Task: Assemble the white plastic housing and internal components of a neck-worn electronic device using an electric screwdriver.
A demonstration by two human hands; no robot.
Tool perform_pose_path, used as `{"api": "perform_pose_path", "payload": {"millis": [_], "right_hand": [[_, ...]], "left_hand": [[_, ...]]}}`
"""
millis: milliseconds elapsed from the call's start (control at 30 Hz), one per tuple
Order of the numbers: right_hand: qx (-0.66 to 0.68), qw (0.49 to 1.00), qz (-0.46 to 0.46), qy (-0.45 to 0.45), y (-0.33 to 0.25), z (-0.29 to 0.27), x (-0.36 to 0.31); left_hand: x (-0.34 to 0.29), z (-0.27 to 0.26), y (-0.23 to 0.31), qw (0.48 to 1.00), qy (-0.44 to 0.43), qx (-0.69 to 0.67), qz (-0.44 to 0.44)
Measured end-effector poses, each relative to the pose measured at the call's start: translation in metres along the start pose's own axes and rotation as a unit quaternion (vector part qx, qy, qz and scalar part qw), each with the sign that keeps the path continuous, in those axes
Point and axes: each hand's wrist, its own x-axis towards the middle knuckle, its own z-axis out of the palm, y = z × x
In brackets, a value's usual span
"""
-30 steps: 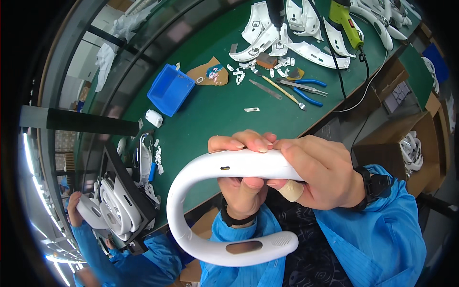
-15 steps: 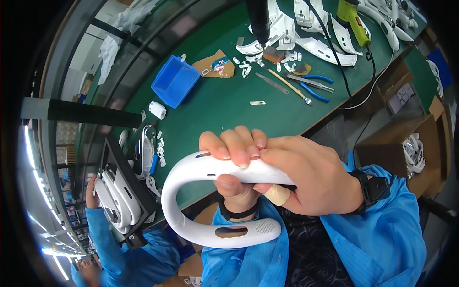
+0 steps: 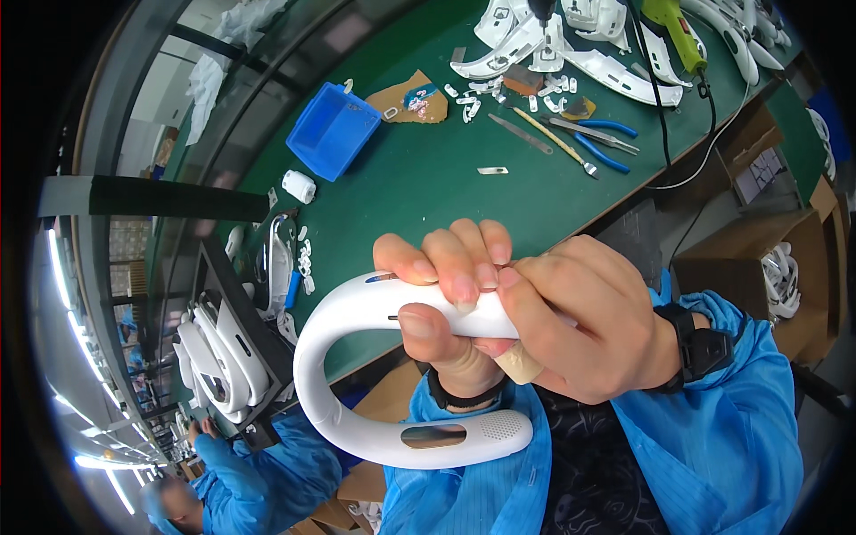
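A white U-shaped neckband device (image 3: pixel 312 357) is held up above my lap, its curve toward the left. The free lower arm shows a speckled grille and a glossy oval inset. My left hand (image 3: pixel 441 276) is wrapped round the upper arm, fingers over the top and thumb beneath. At that arm's end, my right hand (image 3: pixel 580 321) is closed, with its fingertips pressed beside those of my left. A tan wrap covers part of the right thumb. The fingers of my right hand hide the tip of the upper arm.
On the green table (image 3: pixel 401 205) are a blue bin (image 3: pixel 334 134), blue-handled pliers (image 3: pixel 602 152), a small blade (image 3: pixel 492 170), white shells (image 3: pixel 624 78) and a green power tool (image 3: pixel 675 37). White bands fill a black tray (image 3: pixel 242 308) at left, near a co-worker (image 3: pixel 259 473). A cardboard box (image 3: pixel 727 272) stands right.
My right hand's fingers have curled more and tilted up at the band's end. The co-worker's hand has left the white bands in the tray. The view has shifted slightly.
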Motion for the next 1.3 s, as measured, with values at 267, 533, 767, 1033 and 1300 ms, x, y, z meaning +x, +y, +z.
{"api": "perform_pose_path", "payload": {"millis": [267, 533, 767, 1033, 1300], "right_hand": [[0.09, 0.994, 0.058, 0.0, 0.002, 0.003, 0.003], [0.12, 0.988, 0.088, -0.033, 0.004, -0.003, 0.002], [0.129, 0.985, 0.088, -0.071, 0.007, -0.006, 0.001], [0.091, 0.991, 0.075, -0.07, 0.004, -0.006, 0.004], [0.071, 0.994, 0.058, -0.053, 0.001, -0.003, 0.002]], "left_hand": [[0.001, -0.003, 0.004, 1.0, -0.003, -0.006, 0.008], [0.004, 0.003, 0.01, 0.997, 0.07, 0.009, -0.015], [0.005, 0.002, 0.011, 0.996, 0.087, -0.009, -0.016], [0.002, 0.003, 0.006, 0.998, 0.044, -0.048, -0.011], [0.001, 0.002, 0.002, 0.998, 0.038, -0.052, -0.004]]}}
